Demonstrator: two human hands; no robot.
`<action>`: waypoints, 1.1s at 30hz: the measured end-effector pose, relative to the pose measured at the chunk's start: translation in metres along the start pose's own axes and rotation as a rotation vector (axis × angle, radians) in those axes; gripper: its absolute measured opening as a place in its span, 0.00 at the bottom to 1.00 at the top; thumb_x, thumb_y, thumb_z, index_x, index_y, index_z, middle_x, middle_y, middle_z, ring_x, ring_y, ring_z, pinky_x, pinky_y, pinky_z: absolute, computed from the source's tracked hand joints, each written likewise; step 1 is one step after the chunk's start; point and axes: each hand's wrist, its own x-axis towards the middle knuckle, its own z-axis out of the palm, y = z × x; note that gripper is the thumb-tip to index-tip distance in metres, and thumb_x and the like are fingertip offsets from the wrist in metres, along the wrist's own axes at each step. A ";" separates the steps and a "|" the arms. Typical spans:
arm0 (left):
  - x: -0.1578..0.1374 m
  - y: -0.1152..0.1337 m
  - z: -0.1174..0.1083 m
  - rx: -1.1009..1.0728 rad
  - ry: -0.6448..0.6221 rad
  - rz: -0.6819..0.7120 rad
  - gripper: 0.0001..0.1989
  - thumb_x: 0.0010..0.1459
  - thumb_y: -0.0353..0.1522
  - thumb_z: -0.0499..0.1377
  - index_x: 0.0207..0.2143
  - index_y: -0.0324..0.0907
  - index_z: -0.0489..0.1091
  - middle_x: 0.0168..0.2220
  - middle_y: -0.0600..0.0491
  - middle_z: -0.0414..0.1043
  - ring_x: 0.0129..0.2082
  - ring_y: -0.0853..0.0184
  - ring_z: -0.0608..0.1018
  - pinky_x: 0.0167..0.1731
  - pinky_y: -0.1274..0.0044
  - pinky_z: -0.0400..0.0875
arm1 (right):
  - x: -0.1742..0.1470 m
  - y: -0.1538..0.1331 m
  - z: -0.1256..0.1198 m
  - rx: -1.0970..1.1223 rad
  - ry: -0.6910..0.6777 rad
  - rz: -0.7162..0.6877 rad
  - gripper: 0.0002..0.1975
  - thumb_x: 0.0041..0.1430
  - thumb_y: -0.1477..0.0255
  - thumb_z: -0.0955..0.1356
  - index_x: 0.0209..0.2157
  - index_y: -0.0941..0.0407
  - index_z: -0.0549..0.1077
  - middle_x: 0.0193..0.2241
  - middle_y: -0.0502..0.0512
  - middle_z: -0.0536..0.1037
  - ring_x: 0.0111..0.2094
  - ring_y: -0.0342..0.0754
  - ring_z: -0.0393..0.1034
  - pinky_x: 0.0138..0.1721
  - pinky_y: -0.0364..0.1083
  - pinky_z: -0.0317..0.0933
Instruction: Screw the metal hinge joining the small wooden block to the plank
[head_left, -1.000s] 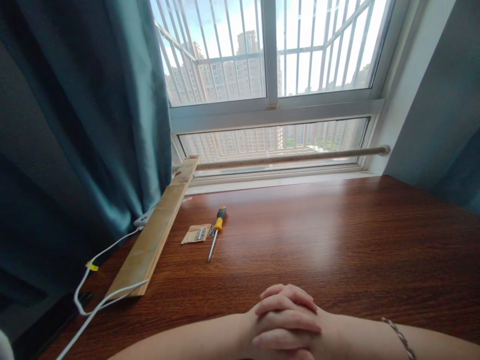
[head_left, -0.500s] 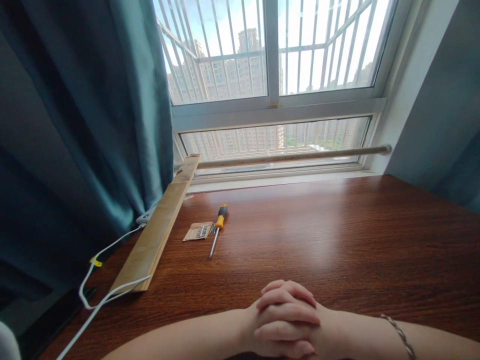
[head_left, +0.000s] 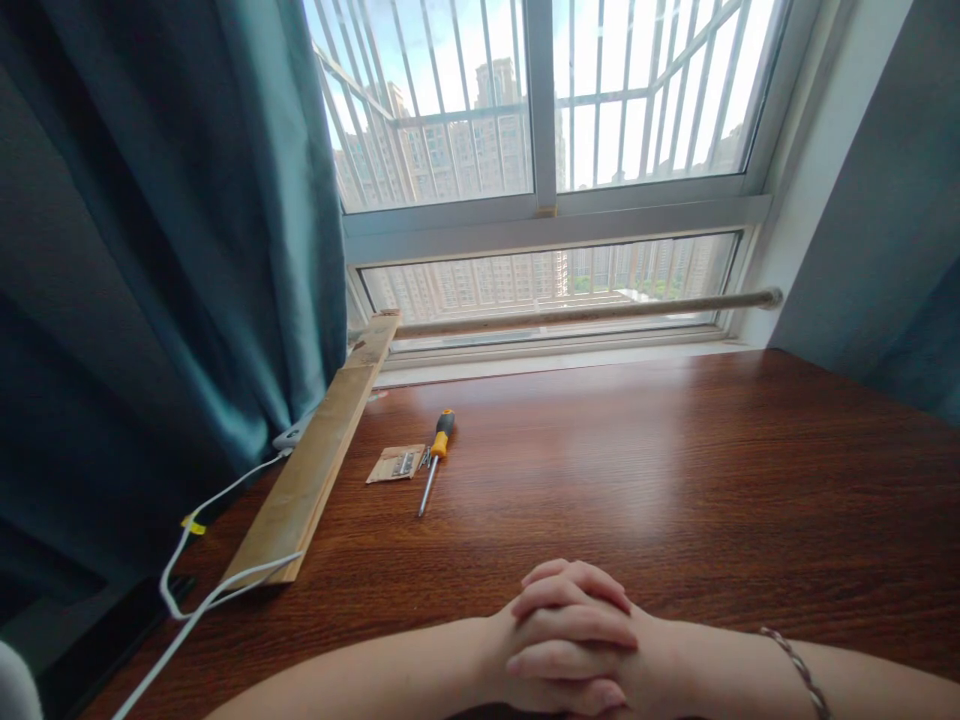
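My left hand [head_left: 516, 640] and my right hand [head_left: 637, 640] are clasped at the table's near edge, their fingers interlaced and closed around each other. No object shows between them. A bracelet [head_left: 796, 664] circles my right wrist. Beyond the hands, up and to the left, lies a screwdriver [head_left: 439, 442] with a black and yellow handle, its metal tip toward me. Touching or close beside it are a few small screws [head_left: 426, 458] and a small brown packet [head_left: 393, 464] with small metal pieces on it. Both hands are apart from these things.
A long wooden board [head_left: 311, 465] lies along the left of the brown wooden table [head_left: 675, 480]. A white cable [head_left: 187, 625] loops over its near end. Behind it hangs a blue curtain [head_left: 285, 250]. A rail [head_left: 585, 313] crosses in front of the barred window [head_left: 547, 205].
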 end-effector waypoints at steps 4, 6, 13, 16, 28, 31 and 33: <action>0.009 -0.012 -0.001 -0.012 -0.029 -0.053 0.22 0.58 0.37 0.46 0.54 0.61 0.62 0.36 0.53 0.71 0.36 0.56 0.75 0.22 0.71 0.69 | -0.001 0.000 0.000 -0.007 0.009 0.011 0.30 0.53 0.61 0.69 0.57 0.39 0.60 0.59 0.43 0.60 0.59 0.48 0.54 0.61 0.51 0.49; 0.011 -0.015 -0.004 0.007 -0.112 -0.056 0.22 0.56 0.36 0.47 0.53 0.61 0.63 0.36 0.53 0.71 0.37 0.55 0.75 0.24 0.68 0.71 | -0.001 0.000 0.003 -0.008 0.021 0.035 0.29 0.53 0.62 0.70 0.56 0.35 0.61 0.56 0.41 0.64 0.57 0.48 0.57 0.59 0.50 0.53; 0.008 -0.015 -0.005 0.039 -0.059 -0.117 0.23 0.56 0.36 0.47 0.54 0.63 0.61 0.40 0.54 0.71 0.41 0.53 0.74 0.24 0.66 0.72 | -0.001 0.002 0.008 -0.024 0.057 -0.024 0.32 0.53 0.60 0.69 0.58 0.40 0.58 0.57 0.45 0.63 0.57 0.49 0.57 0.61 0.50 0.50; 0.008 -0.014 0.001 0.070 -0.051 -0.154 0.23 0.56 0.34 0.47 0.54 0.62 0.62 0.40 0.53 0.70 0.42 0.52 0.74 0.25 0.66 0.72 | -0.001 0.001 0.004 -0.057 0.033 -0.044 0.30 0.56 0.58 0.67 0.59 0.42 0.57 0.59 0.47 0.59 0.60 0.49 0.51 0.62 0.50 0.46; 0.010 -0.032 -0.015 0.017 -0.131 -0.060 0.23 0.53 0.32 0.49 0.51 0.60 0.65 0.40 0.54 0.71 0.43 0.51 0.73 0.31 0.58 0.72 | 0.000 -0.001 -0.001 -0.033 0.056 -0.059 0.30 0.56 0.57 0.66 0.60 0.43 0.57 0.59 0.48 0.57 0.61 0.48 0.47 0.62 0.51 0.45; 0.008 -0.022 -0.003 0.052 -0.110 -0.067 0.20 0.52 0.31 0.51 0.46 0.59 0.68 0.38 0.55 0.71 0.43 0.51 0.73 0.31 0.59 0.73 | 0.000 -0.001 -0.003 -0.016 0.061 -0.058 0.30 0.56 0.58 0.67 0.59 0.44 0.57 0.59 0.49 0.57 0.61 0.48 0.48 0.63 0.51 0.44; 0.007 -0.008 0.017 0.101 0.053 -0.129 0.18 0.49 0.31 0.54 0.42 0.59 0.70 0.37 0.56 0.70 0.45 0.51 0.72 0.32 0.59 0.73 | 0.000 -0.001 -0.003 -0.021 0.059 -0.066 0.30 0.56 0.59 0.66 0.59 0.44 0.57 0.59 0.50 0.57 0.61 0.48 0.47 0.63 0.51 0.43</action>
